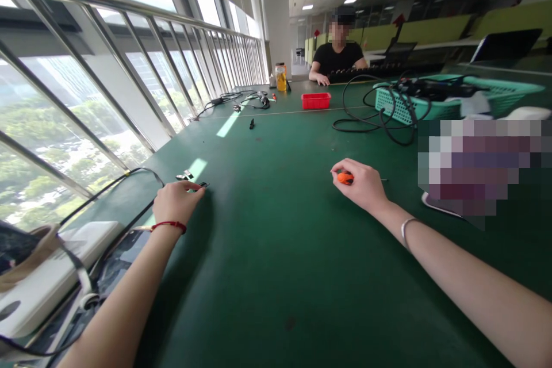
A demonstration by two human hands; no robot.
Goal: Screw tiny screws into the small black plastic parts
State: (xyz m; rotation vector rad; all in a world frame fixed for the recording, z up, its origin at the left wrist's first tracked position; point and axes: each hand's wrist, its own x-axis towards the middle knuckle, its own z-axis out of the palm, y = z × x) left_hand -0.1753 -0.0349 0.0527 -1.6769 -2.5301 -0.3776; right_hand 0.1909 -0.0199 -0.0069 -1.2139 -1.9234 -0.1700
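Note:
My left hand (177,202), with a red cord at the wrist, is low over the left side of the green table (267,253). Thumb and fingers pinch a small dark piece (204,184), too small to make out. Just beyond the knuckles lie small metallic pieces (185,175). On the right, my right hand (361,183) is closed around an orange-handled screwdriver (345,177). Its thin shaft seems to stick out behind the hand, pointing right. Part of the handle is hidden by the fingers.
A red tray (316,101), a small black part (252,123), tangled cables (259,99) and a jar (281,77) are farther back. A teal basket (457,109) trails cables at right. A white power strip (64,276) lies near left, by the railing (142,14). A person (338,54) sits opposite.

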